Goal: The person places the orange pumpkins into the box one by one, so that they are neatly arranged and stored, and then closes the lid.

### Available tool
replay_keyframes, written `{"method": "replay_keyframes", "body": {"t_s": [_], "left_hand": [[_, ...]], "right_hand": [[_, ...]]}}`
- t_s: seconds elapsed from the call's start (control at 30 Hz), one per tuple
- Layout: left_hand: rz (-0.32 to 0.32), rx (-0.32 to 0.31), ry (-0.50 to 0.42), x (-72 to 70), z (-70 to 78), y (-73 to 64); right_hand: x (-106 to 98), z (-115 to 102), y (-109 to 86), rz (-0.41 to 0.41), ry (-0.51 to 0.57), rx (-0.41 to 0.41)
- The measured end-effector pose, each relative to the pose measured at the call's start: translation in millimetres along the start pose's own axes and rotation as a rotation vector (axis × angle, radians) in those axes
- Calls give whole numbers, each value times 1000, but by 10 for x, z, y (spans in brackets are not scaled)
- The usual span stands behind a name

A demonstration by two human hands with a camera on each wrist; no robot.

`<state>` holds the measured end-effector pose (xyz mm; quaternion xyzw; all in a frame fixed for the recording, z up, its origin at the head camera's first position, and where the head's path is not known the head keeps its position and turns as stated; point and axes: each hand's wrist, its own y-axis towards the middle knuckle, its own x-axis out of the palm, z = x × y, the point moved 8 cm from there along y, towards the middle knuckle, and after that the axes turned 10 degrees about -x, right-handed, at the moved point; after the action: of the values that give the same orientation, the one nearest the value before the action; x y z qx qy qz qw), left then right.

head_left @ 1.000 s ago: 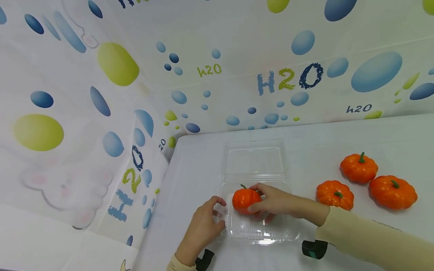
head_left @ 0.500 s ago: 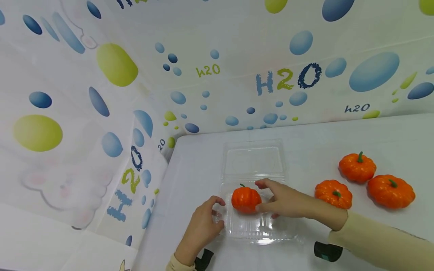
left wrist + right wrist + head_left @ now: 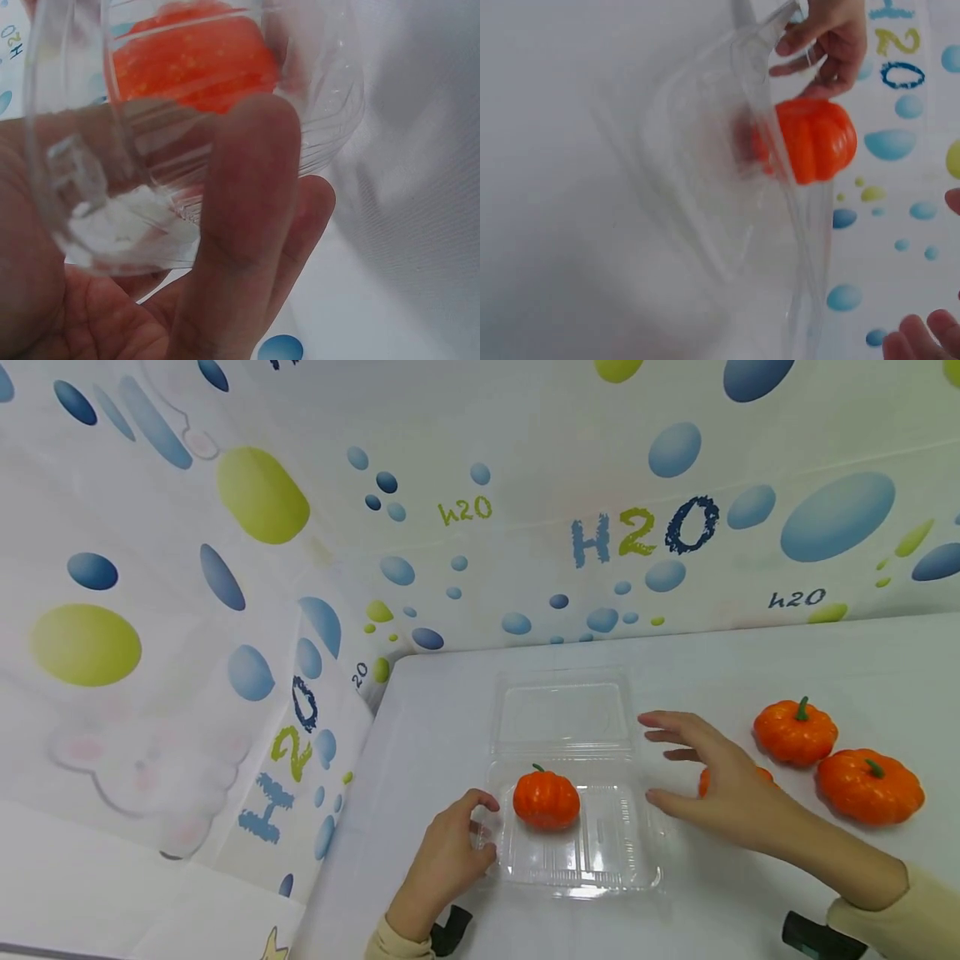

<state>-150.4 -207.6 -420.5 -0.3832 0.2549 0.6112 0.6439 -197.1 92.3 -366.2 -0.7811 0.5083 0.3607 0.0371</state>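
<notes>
A clear plastic clamshell container [image 3: 611, 852] lies opened out flat, its lid [image 3: 562, 714] toward the wall. In the left part of its base sits a small orange pumpkin [image 3: 547, 802] with a green stem, upright. My left hand [image 3: 453, 843] grips the container's left edge; the left wrist view shows its fingers [image 3: 244, 217] curled about the clear wall. Right of the container my right hand [image 3: 723, 793] hovers with spread fingers and holds nothing. It partly covers a second pumpkin [image 3: 763, 773]. Some fingertips [image 3: 919, 341] of it show in the right wrist view.
Two more orange pumpkins, one at the back [image 3: 797, 732] and one at the right [image 3: 872, 787], rest on the white-covered table [image 3: 435, 718]. A wall covering [image 3: 540, 443] with blue and green dots and H2O lettering bounds the table behind and at left.
My right hand has let go of the pumpkin inside the container and moved right, over toward the loose pumpkins. The left hand has stayed at the container's left edge.
</notes>
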Motion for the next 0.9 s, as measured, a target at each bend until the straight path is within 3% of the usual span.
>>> {"method": "replay_keyframes", "body": {"t_s": [0.17, 0.3, 0.67, 0.9], "left_hand": [[-1, -10, 1, -7, -2, 4], [-3, -11, -1, -3, -2, 6], [1, -6, -1, -3, 17, 4], [5, 0, 2, 2, 12, 6]], "right_hand": [[-222, 117, -135, 87, -100, -21], [-338, 261, -251, 113, -102, 32], [-533, 504, -421, 97, -148, 74], [-555, 616, -472, 49, -163, 96]]}}
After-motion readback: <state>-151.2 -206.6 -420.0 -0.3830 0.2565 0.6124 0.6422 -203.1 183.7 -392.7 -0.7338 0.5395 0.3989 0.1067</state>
